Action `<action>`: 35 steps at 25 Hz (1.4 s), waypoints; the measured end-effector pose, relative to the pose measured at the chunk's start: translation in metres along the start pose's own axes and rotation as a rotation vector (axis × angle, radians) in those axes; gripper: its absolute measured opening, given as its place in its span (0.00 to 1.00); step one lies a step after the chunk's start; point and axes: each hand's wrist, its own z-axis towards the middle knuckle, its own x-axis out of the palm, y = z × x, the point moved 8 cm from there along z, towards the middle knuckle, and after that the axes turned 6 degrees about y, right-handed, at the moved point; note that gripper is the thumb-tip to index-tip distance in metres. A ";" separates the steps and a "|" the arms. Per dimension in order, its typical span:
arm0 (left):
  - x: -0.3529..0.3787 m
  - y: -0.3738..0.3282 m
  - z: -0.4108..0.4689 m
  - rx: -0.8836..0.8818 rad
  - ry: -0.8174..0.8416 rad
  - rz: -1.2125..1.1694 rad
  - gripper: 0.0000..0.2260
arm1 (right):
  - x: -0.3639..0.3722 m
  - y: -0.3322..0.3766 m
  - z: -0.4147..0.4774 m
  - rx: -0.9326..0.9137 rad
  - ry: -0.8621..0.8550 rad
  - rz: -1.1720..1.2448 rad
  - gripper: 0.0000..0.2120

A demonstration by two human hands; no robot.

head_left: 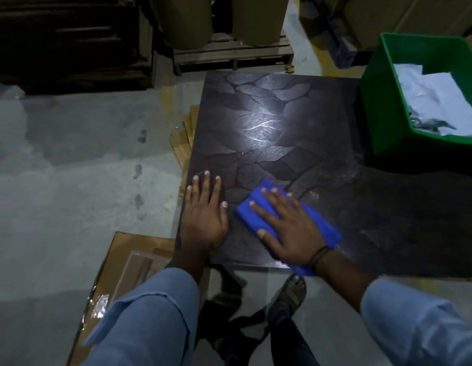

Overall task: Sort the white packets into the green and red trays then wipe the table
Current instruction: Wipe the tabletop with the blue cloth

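Note:
A dark patterned table (269, 114) fills the middle of the view. My right hand (287, 228) lies flat with straight fingers on a folded blue cloth (258, 212), pressing it onto the table near the front edge. My left hand (204, 212) rests flat on the table's front left corner, fingers spread, holding nothing. A green tray (382, 101) stands on the table's far right and holds white packets (435, 101). Only a sliver of red shows at the right frame edge.
Flat cardboard (129, 260) with plastic wrap lies on the grey floor at the lower left. Wooden boards (184, 138) stick out under the table's left edge. A pallet (229, 54) with brown rolls stands behind the table. My feet show below the front edge.

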 end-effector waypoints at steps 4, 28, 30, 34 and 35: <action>-0.002 0.001 -0.001 -0.006 0.001 0.009 0.28 | -0.009 -0.072 0.033 0.596 -0.079 0.046 0.30; -0.003 0.002 -0.001 -0.019 -0.010 -0.022 0.28 | -0.003 -0.070 0.053 0.651 -0.091 0.058 0.31; -0.003 0.002 -0.001 -0.019 -0.010 -0.025 0.28 | 0.002 -0.035 0.056 0.448 -0.059 0.040 0.31; -0.005 0.000 -0.001 -0.014 -0.016 -0.027 0.29 | 0.003 -0.012 0.033 0.039 0.017 0.010 0.30; -0.005 0.001 -0.002 -0.013 -0.022 -0.036 0.29 | 0.001 -0.027 0.040 0.106 -0.006 0.018 0.30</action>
